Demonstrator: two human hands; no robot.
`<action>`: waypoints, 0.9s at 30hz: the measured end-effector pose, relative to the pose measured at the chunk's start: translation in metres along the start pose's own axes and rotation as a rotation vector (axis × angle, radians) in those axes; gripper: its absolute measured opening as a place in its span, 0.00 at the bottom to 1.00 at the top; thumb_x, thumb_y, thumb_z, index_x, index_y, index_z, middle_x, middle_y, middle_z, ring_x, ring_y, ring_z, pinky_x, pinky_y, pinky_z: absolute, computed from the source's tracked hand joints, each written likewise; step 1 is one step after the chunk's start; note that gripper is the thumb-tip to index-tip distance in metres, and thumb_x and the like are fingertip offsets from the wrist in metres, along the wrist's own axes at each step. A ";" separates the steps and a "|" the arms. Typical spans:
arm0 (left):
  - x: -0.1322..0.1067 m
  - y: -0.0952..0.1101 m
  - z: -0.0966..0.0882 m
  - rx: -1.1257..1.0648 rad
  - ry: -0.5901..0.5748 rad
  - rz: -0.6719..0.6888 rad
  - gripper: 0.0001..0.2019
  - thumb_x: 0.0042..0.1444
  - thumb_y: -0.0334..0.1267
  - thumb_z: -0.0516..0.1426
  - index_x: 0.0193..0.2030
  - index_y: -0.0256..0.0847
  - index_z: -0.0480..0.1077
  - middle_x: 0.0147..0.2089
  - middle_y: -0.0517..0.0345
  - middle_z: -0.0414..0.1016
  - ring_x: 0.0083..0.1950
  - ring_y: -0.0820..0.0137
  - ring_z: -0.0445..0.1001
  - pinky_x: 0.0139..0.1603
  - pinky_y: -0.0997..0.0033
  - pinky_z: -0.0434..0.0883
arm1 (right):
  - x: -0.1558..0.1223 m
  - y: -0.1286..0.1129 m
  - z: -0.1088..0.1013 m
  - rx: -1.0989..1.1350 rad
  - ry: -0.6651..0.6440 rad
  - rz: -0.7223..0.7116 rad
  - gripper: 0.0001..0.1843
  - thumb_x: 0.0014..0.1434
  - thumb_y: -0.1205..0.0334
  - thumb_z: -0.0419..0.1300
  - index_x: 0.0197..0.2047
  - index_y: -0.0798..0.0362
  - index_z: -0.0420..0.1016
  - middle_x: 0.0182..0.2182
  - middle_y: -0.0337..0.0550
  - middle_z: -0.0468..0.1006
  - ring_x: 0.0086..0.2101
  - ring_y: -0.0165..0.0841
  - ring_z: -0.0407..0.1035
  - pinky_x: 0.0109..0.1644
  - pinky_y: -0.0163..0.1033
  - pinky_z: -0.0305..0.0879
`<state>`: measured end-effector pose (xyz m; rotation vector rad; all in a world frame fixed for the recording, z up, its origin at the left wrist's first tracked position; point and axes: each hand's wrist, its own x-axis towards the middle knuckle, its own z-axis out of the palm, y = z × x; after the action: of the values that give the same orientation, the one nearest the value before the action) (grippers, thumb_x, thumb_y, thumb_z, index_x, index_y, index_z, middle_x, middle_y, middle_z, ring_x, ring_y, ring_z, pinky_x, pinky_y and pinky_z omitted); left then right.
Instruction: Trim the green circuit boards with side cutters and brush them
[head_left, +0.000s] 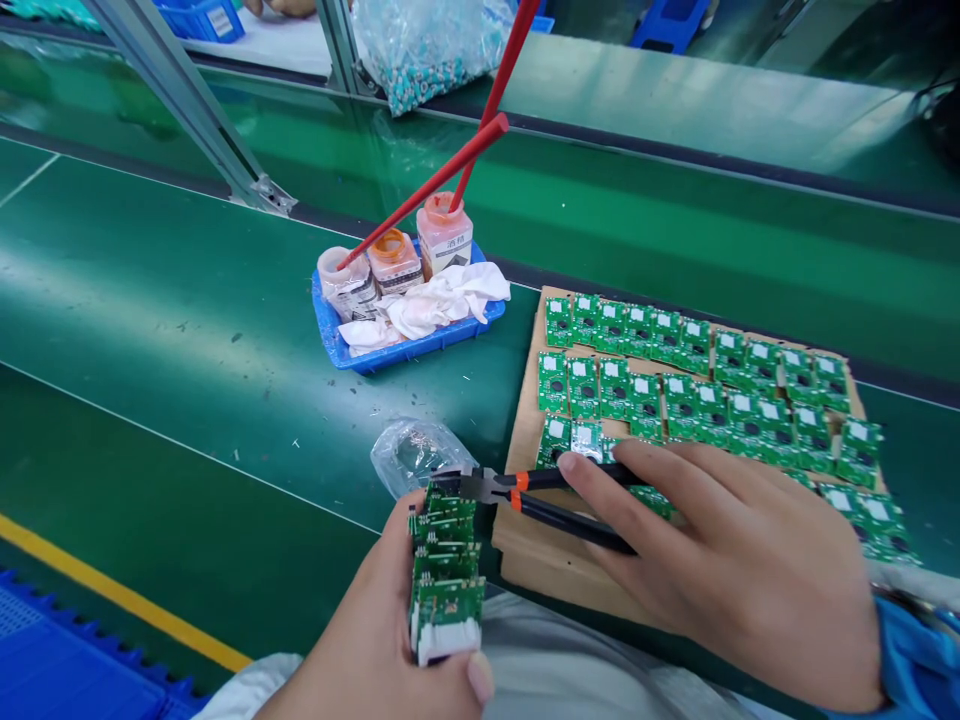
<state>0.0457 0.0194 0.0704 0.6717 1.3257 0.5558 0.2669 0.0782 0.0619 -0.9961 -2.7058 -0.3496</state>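
While the left hand [367, 630] clamps a stack of green circuit boards [445, 570] in curled fingers, the right hand [735, 560] wraps its fingers around side cutters [555, 505], tips at the stack, just above a cardboard sheet [547, 560].

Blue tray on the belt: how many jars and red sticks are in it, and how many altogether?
In the blue plastic tray:
Jars: 3
Red sticks: 2
Total: 5
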 end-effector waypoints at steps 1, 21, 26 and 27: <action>0.000 0.001 0.001 -0.003 0.009 -0.013 0.34 0.39 0.39 0.60 0.56 0.46 0.56 0.49 0.54 0.72 0.44 0.62 0.74 0.44 0.66 0.72 | -0.001 0.000 -0.001 -0.007 -0.027 -0.012 0.18 0.57 0.68 0.54 0.51 0.51 0.68 0.34 0.46 0.74 0.29 0.40 0.64 0.27 0.43 0.58; 0.003 0.003 -0.005 0.112 0.040 -0.068 0.29 0.40 0.45 0.62 0.51 0.43 0.62 0.40 0.55 0.71 0.44 0.59 0.70 0.44 0.65 0.67 | 0.011 -0.004 0.005 0.136 -0.070 0.035 0.15 0.59 0.58 0.54 0.46 0.54 0.75 0.33 0.46 0.78 0.27 0.35 0.69 0.28 0.40 0.58; 0.007 -0.002 -0.013 0.051 -0.030 -0.086 0.28 0.42 0.43 0.62 0.52 0.42 0.63 0.39 0.57 0.71 0.45 0.60 0.69 0.45 0.66 0.66 | 0.020 -0.007 0.003 0.280 -0.146 0.171 0.14 0.57 0.55 0.56 0.44 0.50 0.77 0.27 0.41 0.76 0.23 0.32 0.68 0.22 0.37 0.55; 0.007 -0.003 -0.014 0.062 -0.039 -0.094 0.28 0.42 0.42 0.62 0.52 0.42 0.63 0.38 0.57 0.71 0.44 0.61 0.69 0.44 0.66 0.66 | 0.021 -0.006 0.002 0.325 -0.165 0.202 0.15 0.57 0.53 0.56 0.44 0.49 0.76 0.27 0.40 0.75 0.23 0.32 0.69 0.22 0.37 0.55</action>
<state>0.0326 0.0240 0.0616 0.6640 1.3350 0.4253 0.2470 0.0866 0.0653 -1.2267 -2.6502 0.2119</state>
